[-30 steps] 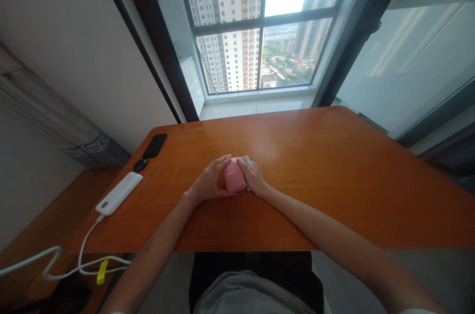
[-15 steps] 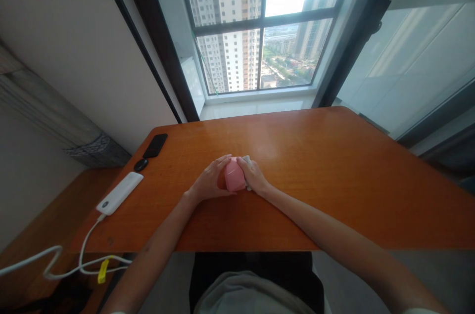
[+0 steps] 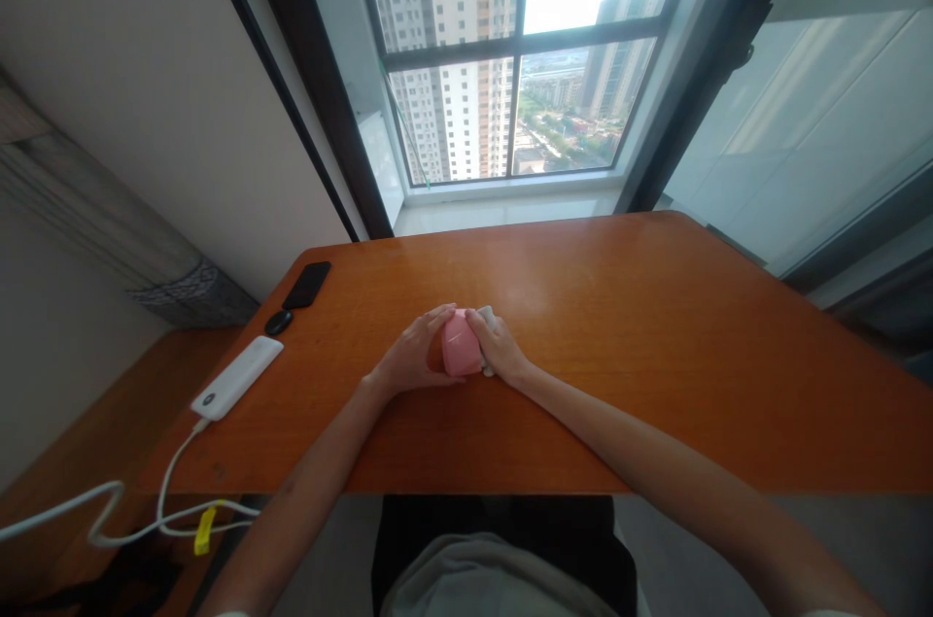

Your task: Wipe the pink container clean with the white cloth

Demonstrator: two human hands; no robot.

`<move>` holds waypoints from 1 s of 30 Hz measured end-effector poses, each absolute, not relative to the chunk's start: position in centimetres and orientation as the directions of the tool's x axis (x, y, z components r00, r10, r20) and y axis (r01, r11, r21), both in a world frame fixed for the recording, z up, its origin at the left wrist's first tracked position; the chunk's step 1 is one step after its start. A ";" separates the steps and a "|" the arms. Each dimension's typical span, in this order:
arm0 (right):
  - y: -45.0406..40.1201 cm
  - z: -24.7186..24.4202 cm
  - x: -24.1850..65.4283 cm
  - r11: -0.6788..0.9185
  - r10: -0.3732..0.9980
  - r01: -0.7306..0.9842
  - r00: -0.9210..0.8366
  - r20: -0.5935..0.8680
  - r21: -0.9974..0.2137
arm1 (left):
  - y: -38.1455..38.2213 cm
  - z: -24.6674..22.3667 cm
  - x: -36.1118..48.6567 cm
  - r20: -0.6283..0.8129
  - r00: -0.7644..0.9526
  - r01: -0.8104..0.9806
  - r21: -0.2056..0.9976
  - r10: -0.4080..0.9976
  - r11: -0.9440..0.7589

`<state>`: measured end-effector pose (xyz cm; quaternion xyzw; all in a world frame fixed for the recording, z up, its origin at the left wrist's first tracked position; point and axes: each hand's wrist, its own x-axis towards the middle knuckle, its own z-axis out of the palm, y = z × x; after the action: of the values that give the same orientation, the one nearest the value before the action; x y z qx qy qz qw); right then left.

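A small pink object (image 3: pixel 462 345) with rounded sides is between my hands, close over the desk; I cannot make out its exact kind. My left hand (image 3: pixel 417 353) curves around its left side, fingers at the far edge and thumb at the near edge. On the opposite side, my right hand (image 3: pixel 502 347) has its fingers closed on a white cloth-like piece (image 3: pixel 488 367) against the pink object's right side. The right palm and fingers hide most of that white piece.
The brown wooden desk (image 3: pixel 583 325) stands before a window (image 3: pixel 517 44). At its left lie a black phone (image 3: pixel 307 285), a small black round item (image 3: pixel 278 323) and a white power strip (image 3: pixel 237 378) with a white cable (image 3: pixel 166 486) running off the near edge.
The hands and the pink object stay nearly in place. The whole view has shifted very slightly.
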<state>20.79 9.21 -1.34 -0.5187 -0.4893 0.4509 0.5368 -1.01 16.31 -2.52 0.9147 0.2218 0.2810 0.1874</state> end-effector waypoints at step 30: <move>9.5 -1.4 20.7 -0.052 0.992 -0.033 0.114 -0.055 -0.998 | 16.3 -2.5 -1.0 0.404 0.736 0.333 0.484 0.544 -0.810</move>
<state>20.68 9.53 -1.44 -0.5335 -0.4492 0.4911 0.5219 -1.02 16.29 -2.47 0.9113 0.2404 0.2726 0.1935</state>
